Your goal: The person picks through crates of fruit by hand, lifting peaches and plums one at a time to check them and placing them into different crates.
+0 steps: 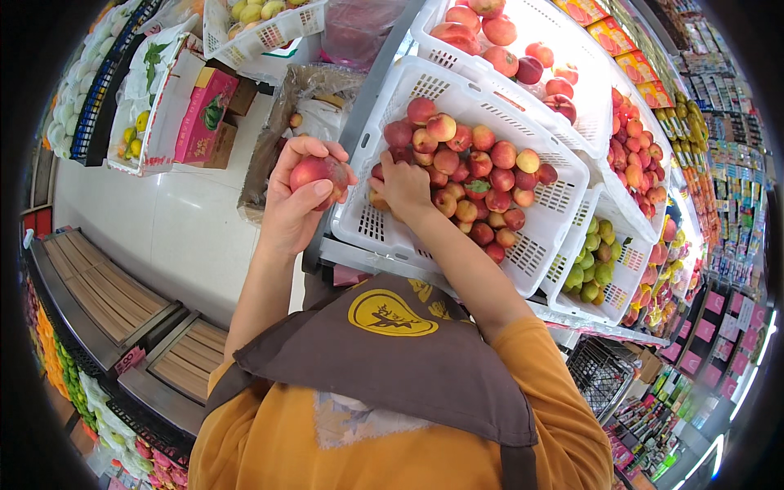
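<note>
My left hand is raised beside the display stand, its fingers wrapped around a red nectarine that has a dull, greyish patch on its skin. My right hand reaches down into the left part of a white plastic crate. Its fingers are among the red and yellow nectarines there; the fingertips are partly hidden, so whether they grip one cannot be told. A green leaf lies on the heap.
Behind is another white crate of larger peaches. Green pears fill a crate at the right. A plastic-lined cardboard box stands left of the stand's metal edge, on the floor side. Farther left is a pink carton.
</note>
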Demonstrator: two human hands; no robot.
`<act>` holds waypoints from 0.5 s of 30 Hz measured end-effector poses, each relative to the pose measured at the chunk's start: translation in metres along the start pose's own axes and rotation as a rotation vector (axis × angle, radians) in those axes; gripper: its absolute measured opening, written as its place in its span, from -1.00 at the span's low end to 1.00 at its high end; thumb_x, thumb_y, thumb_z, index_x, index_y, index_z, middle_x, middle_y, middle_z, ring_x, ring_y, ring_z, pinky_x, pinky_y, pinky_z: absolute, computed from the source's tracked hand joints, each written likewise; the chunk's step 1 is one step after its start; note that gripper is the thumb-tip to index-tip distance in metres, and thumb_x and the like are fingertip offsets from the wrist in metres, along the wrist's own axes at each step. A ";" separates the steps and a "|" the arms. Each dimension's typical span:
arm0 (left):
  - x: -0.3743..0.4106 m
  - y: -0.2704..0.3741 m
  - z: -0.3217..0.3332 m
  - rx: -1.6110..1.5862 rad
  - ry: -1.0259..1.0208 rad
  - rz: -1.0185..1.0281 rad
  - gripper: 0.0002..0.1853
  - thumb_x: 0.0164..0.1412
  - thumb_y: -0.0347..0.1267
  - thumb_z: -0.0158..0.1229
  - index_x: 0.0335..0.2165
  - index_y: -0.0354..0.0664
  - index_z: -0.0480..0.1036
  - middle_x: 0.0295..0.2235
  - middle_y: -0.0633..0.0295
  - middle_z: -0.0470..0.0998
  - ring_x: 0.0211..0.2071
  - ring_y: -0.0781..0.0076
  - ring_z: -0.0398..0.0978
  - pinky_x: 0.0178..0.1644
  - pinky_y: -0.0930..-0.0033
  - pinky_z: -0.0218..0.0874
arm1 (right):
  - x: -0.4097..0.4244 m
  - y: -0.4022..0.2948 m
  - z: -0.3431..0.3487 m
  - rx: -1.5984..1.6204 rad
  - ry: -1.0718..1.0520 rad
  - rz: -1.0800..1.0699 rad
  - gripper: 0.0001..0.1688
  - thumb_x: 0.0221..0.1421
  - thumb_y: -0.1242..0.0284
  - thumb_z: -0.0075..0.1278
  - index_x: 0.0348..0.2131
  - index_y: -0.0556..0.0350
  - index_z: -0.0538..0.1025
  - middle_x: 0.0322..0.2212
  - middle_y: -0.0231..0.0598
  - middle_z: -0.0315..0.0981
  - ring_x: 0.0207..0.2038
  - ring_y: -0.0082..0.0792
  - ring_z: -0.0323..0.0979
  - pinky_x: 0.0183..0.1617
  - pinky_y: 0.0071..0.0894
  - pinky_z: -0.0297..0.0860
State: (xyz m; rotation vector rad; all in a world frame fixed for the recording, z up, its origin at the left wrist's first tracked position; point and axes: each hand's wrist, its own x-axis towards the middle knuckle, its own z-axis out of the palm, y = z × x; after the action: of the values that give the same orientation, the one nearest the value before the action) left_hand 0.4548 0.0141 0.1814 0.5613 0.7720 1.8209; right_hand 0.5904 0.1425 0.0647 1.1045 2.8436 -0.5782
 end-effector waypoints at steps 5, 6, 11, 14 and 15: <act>-0.001 0.001 -0.001 0.029 -0.003 -0.003 -0.64 -0.01 -0.51 0.18 -0.20 -0.11 0.29 -0.17 0.13 0.36 -0.28 0.28 0.45 -0.32 0.44 0.30 | -0.012 0.003 -0.016 0.281 0.061 -0.038 -0.54 -0.11 0.29 0.15 -0.24 0.06 0.33 -0.41 -0.12 0.48 -0.36 -0.16 0.50 -0.33 -0.21 0.39; -0.001 0.000 0.000 0.023 -0.006 -0.003 -0.64 -0.02 -0.51 0.18 -0.20 -0.11 0.29 -0.17 0.13 0.36 -0.28 0.28 0.46 -0.33 0.44 0.30 | -0.018 0.009 -0.024 0.457 0.132 -0.092 -0.54 -0.14 0.36 0.17 -0.24 0.06 0.33 -0.39 -0.14 0.48 -0.32 -0.20 0.50 -0.30 -0.25 0.39; 0.001 -0.001 0.000 0.047 -0.002 0.003 -0.64 -0.02 -0.51 0.18 -0.20 -0.12 0.29 -0.17 0.14 0.36 -0.27 0.28 0.46 -0.33 0.45 0.30 | -0.048 0.015 -0.057 1.052 0.153 -0.076 -0.37 -0.20 0.59 0.21 -0.12 0.06 0.26 -0.25 -0.24 0.44 -0.26 -0.42 0.47 -0.19 -0.44 0.39; 0.002 0.001 0.008 0.094 0.004 -0.012 -0.64 -0.02 -0.53 0.18 -0.21 -0.12 0.30 -0.18 0.14 0.37 -0.27 0.31 0.46 -0.32 0.45 0.31 | -0.064 0.018 -0.064 1.181 0.158 -0.069 -0.31 -0.15 0.63 0.18 -0.02 0.07 0.22 -0.15 -0.26 0.39 -0.20 -0.50 0.43 -0.12 -0.47 0.37; 0.002 0.001 0.009 0.152 -0.009 -0.020 -0.64 -0.03 -0.54 0.18 -0.21 -0.12 0.30 -0.18 0.15 0.37 -0.27 0.33 0.46 -0.30 0.45 0.31 | -0.068 0.016 -0.066 1.237 0.170 -0.070 -0.32 -0.14 0.63 0.17 -0.02 0.07 0.23 -0.14 -0.26 0.38 -0.20 -0.51 0.42 -0.11 -0.49 0.36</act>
State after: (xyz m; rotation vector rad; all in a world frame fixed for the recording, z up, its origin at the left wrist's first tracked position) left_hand 0.4592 0.0179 0.1886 0.6572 0.9126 1.7492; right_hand 0.6583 0.1334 0.1321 1.0874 2.4813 -2.5021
